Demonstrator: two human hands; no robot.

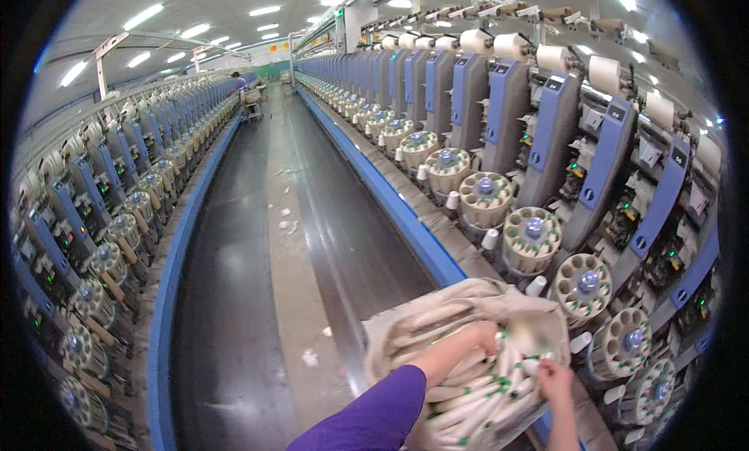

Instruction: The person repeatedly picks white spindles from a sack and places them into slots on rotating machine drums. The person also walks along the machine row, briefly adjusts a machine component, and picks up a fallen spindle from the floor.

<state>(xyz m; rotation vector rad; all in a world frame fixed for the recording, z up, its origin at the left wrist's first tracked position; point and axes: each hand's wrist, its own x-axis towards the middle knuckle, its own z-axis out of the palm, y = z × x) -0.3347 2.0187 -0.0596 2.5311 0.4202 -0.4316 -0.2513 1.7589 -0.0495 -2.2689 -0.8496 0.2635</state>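
A cloth-lined bin (pixel 382 357) at the lower right is full of long white yarn bobbins (pixel 452 394) with green tips. My left hand (pixel 485 338), on a purple-sleeved arm, reaches over the bin with its fingers closed at the green end of a bobbin. Close to the bin's right side, my right hand (pixel 554 379) has its fingers curled together on another bobbin's end. Both hands partly hide what they grip. Just right of the bin stands a round bobbin magazine (pixel 583 285) with several pockets, some holding bobbins.
A long row of winding machines with blue panels (pixel 544 123) runs along the right, white yarn packages (pixel 605 74) above. Another such row (pixel 101 193) lines the left. Between them is a dark aisle floor (pixel 234 295) with lint scraps (pixel 310 357). Far off is a person (pixel 240 83).
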